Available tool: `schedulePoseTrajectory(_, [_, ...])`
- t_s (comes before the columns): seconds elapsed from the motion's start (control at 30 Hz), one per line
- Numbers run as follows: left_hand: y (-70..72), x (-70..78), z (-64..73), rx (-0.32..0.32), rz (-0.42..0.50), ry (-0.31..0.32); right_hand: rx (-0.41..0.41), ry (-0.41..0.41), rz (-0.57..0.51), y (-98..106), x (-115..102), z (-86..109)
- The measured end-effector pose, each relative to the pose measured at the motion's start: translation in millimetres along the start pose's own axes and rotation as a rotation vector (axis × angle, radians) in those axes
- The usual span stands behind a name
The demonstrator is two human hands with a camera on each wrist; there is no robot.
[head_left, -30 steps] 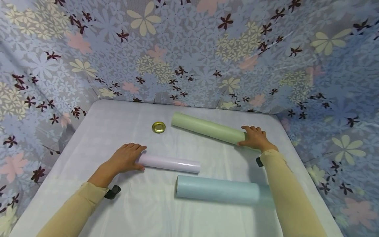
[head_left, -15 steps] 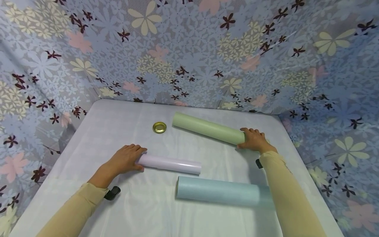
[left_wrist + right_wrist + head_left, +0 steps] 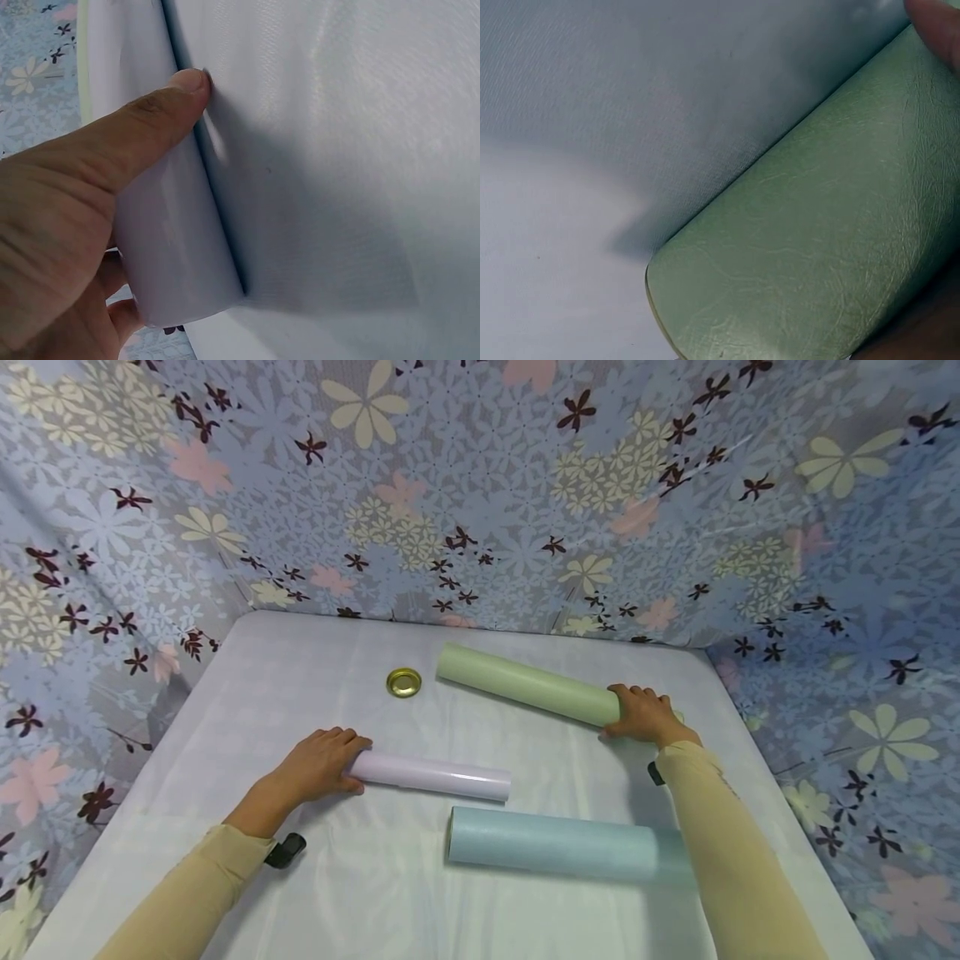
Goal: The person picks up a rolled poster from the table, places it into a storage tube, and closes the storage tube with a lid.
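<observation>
In the head view my left hand (image 3: 318,764) lies over the left end of a glossy lavender roll (image 3: 435,776). The left wrist view has the thumb across the lavender roll (image 3: 169,240) and fingers curled at its far side. Farther back, my right hand (image 3: 643,714) grips a pale green roll (image 3: 525,685) close to its right end. A creased, leather-like surface covers this green roll (image 3: 802,225) in the right wrist view, with the thumb at the upper corner and part of a finger at the lower right. Both rolls lie on the white-covered table.
A light blue roll (image 3: 555,843) lies nearer the front, its right end hidden behind the right sleeve. A small round gold lid or dish (image 3: 403,682) sits left of the green roll. Flowered fabric (image 3: 480,510) hangs around the table (image 3: 300,668).
My right hand has shifted very slightly left along the green roll, and a bit of the roll's right end now shows beyond it. The left hand and lavender roll look nearly still.
</observation>
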State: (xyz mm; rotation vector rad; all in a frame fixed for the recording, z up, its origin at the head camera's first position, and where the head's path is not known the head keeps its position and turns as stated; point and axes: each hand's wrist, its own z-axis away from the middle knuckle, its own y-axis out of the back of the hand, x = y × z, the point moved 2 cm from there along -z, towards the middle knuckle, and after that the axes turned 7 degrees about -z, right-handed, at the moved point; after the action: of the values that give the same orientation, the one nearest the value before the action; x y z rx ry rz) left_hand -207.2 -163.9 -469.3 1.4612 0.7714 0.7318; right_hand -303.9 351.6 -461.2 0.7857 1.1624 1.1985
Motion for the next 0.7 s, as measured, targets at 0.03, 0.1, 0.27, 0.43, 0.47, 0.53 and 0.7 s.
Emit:
schedulePoseTrajectory(0.03, [-0.5,0.1,0.1,0.000,0.001,0.000,0.003,0.001,0.001,-0.1,-0.8,0.5])
schedulePoseTrajectory(0.1, [-0.9,0.4,0.2,0.003,-0.001,0.001,0.009,0.004,0.005,-0.2,-1.9,1.0])
schedulePoseTrajectory(0.27, [-2.2,1.3,0.3,0.009,-0.009,0.005,0.007,-0.003,0.024,-0.3,-3.7,1.3])
schedulePoseTrajectory(0.43, [-4.2,1.3,1.0,0.017,-0.011,0.008,0.003,-0.008,0.027,-1.0,-4.0,2.0])
schedulePoseTrajectory(0.47, [-4.5,1.3,1.1,0.020,-0.010,0.008,0.004,-0.006,0.027,-1.3,-3.9,2.1])
schedulePoseTrajectory(0.53, [-5.2,1.4,1.5,0.023,-0.012,0.006,0.009,-0.003,0.032,-1.9,-3.7,2.3])
schedulePoseTrajectory(0.7, [-5.0,2.0,2.0,0.029,-0.013,0.002,0.030,-0.002,0.054,-3.3,-4.2,2.7])
